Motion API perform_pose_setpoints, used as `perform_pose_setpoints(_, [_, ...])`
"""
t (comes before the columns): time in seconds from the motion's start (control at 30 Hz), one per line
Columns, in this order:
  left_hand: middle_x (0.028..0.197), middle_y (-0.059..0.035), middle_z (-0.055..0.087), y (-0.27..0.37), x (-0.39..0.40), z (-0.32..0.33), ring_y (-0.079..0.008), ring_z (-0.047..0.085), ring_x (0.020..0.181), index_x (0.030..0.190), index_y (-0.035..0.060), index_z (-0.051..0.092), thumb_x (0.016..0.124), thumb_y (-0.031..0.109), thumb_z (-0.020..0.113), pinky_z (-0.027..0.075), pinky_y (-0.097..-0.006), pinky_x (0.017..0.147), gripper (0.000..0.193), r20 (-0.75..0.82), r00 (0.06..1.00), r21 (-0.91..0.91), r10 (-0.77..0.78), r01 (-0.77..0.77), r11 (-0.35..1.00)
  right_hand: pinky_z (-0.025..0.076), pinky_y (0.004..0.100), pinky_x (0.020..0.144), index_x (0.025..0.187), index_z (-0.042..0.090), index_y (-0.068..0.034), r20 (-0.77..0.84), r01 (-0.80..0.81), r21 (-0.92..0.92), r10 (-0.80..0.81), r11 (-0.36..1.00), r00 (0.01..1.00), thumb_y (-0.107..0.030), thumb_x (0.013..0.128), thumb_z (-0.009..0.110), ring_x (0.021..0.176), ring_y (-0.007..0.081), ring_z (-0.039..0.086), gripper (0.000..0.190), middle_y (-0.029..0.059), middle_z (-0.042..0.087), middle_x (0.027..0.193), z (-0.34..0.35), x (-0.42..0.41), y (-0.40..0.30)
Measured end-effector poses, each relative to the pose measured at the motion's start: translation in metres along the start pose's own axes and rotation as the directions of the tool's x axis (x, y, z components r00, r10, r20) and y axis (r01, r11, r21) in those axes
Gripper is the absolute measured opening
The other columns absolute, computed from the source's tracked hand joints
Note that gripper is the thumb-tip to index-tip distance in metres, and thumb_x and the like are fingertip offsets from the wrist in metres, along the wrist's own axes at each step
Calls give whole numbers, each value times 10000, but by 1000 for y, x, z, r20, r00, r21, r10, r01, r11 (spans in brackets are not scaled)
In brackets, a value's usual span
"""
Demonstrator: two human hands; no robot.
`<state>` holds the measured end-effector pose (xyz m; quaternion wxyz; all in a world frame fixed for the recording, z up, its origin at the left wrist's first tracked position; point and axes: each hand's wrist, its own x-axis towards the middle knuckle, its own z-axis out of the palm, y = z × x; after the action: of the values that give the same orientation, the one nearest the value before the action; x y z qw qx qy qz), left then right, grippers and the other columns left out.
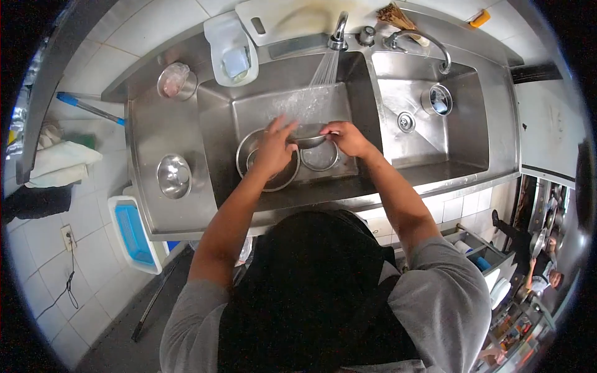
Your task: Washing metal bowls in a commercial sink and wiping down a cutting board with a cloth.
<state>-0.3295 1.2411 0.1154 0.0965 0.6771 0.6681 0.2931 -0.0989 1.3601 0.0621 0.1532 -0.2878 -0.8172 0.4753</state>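
Observation:
Water runs from the chrome faucet (337, 43) into the left basin of a steel double sink (261, 100). My right hand (347, 138) grips the rim of a tilted metal bowl (311, 135) at the near side of the spray. Over a larger round metal bowl (268, 186) is my left hand (276, 149), its fingers apart, close to the tilted bowl's left end; whether it touches that bowl is unclear. A round clear-looking container (320, 161) lies beneath the tilted bowl, partly hidden by it.
On the left counter stand a shiny metal bowl (174, 176) and a metal container (178, 84) with a plastic bag. A white tub (233, 51) holds a blue block. The right basin holds a small metal container (437, 100). Another person (536, 275) is at the far right.

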Motion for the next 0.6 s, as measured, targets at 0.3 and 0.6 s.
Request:
perform_pose_setpoints(0.3, [939, -55, 671, -10, -59, -60, -156, 590, 862, 1077, 11, 655, 913, 240, 635, 467, -339, 785, 282, 532, 705, -552, -468, 709, 439, 495, 387, 936, 1132, 631, -64, 219, -349, -370, 446, 861, 868, -18, 825, 623, 1130, 281, 593, 311, 127, 630, 1163, 56, -40, 96])
perform_pose_setpoints(0.6, [792, -181, 637, -49, -92, -192, -343, 615, 735, 878, -13, 654, 845, 248, 682, 472, -415, 669, 265, -159, 749, 310, -643, 656, 688, 472, 464, 946, 1092, 702, -103, 419, -147, -725, 600, 673, 682, -203, 883, 587, 1149, 313, 577, 258, 107, 649, 1186, 166, -62, 137])
